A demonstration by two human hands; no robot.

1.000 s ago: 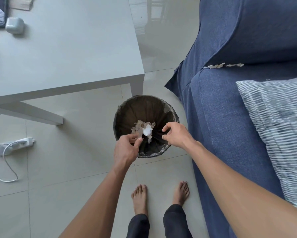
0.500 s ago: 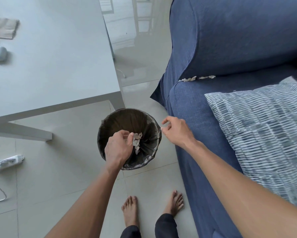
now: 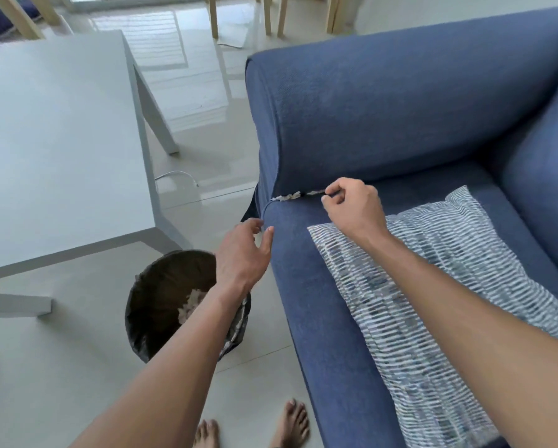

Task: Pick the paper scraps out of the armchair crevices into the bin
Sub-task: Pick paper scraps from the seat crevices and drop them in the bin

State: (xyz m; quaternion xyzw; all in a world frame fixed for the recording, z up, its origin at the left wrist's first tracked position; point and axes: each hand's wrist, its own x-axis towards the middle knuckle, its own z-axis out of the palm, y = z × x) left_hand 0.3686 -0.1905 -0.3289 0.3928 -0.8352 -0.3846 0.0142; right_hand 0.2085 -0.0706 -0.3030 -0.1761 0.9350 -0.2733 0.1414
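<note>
The paper scraps (image 3: 287, 197) are sitting in the crack where the blue armchair (image 3: 400, 101) arm meets the seat, in a little white row near the front corner of the armchair. The right hand (image 3: 352, 208) is reaching to the back end of that row, and its fingertips (image 3: 327, 190) are pinching together right at the scraps; it looks like the grip is closing on a piece, but I cannot tell if it is holding it. The left hand (image 3: 243, 253) is hanging loose and unclenched, holding nothing, just beside the front corner of the armchair, likely so it is ready to help pick. The bin (image 3: 161, 286) is standing on the floor right by the front of the armchair, close so each carry is short, and some scraps are already lying in it. A striped cushion (image 3: 432, 302) is resting on the armchair seat, behind the scraps. More scraps are waiting, so the job is not done.
</note>
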